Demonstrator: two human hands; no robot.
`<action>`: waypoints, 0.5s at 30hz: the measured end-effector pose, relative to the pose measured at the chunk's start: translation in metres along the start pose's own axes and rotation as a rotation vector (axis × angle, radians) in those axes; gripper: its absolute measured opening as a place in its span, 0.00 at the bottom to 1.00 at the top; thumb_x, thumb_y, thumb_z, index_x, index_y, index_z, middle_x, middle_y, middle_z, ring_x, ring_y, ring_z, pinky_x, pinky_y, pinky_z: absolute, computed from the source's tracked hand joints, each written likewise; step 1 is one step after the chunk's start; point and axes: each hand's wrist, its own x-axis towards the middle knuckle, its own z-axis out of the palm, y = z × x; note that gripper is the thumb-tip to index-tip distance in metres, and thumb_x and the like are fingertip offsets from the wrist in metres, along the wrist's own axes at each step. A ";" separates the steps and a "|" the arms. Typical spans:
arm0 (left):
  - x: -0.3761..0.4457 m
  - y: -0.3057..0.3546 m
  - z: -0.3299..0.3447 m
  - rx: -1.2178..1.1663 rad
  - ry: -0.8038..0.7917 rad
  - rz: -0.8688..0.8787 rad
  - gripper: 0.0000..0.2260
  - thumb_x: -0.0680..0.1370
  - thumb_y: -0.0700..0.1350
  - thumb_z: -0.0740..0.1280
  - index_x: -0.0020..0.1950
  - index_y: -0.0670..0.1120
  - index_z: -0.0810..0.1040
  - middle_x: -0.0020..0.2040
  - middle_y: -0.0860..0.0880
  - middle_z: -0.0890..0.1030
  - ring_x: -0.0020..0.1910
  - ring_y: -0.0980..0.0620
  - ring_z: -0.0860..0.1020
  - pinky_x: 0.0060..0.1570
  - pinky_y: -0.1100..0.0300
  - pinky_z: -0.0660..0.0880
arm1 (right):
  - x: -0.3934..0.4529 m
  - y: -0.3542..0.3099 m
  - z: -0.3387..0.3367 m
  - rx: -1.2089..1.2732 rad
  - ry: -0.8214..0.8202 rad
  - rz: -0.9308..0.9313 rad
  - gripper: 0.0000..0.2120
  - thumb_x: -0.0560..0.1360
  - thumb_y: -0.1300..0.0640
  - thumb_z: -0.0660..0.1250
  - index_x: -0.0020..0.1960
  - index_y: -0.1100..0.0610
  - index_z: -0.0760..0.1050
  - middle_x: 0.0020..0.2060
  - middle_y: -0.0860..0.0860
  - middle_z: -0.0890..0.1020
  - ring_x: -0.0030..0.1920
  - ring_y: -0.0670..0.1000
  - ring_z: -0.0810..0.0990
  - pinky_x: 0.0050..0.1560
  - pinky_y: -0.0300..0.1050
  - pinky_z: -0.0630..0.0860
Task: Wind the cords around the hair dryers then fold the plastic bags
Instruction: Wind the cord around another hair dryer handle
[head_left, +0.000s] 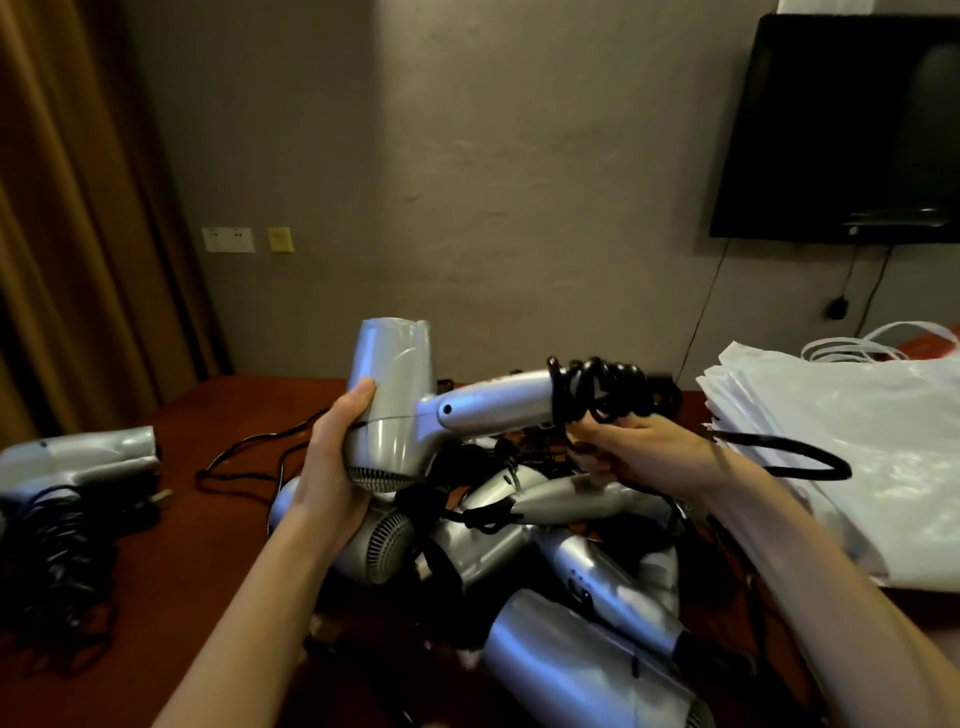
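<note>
Silver hair dryer (395, 395) raised above heap of dryers (519, 545) — barrel gripped by left hand (332, 457) for steadiness; black cord (602, 389) pinched in right hand (639, 447), coiling round handle. Plastic bags (841, 441) right of heap — unfolded.

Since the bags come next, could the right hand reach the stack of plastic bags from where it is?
Probably yes: the plastic bags lie just beside the right hand, nothing between, but it first must release the cord.
</note>
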 end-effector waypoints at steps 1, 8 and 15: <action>-0.001 0.004 0.000 -0.018 0.026 0.004 0.19 0.72 0.55 0.60 0.39 0.47 0.88 0.40 0.44 0.85 0.36 0.50 0.83 0.36 0.61 0.80 | 0.001 -0.002 0.001 0.112 -0.129 0.005 0.21 0.68 0.43 0.74 0.36 0.56 0.67 0.28 0.45 0.67 0.28 0.42 0.64 0.29 0.33 0.62; 0.002 0.002 -0.005 -0.062 0.024 0.038 0.19 0.71 0.55 0.60 0.44 0.45 0.86 0.39 0.45 0.84 0.35 0.51 0.82 0.35 0.61 0.80 | -0.007 -0.008 0.003 0.180 -0.326 -0.111 0.11 0.73 0.44 0.70 0.37 0.49 0.75 0.34 0.46 0.69 0.34 0.44 0.66 0.33 0.35 0.63; 0.003 -0.002 -0.011 0.040 -0.036 0.024 0.28 0.60 0.63 0.74 0.45 0.40 0.84 0.37 0.43 0.83 0.33 0.49 0.82 0.32 0.60 0.79 | -0.012 -0.016 -0.007 -0.266 -0.146 -0.068 0.14 0.61 0.57 0.74 0.38 0.65 0.74 0.26 0.47 0.72 0.25 0.42 0.67 0.25 0.32 0.62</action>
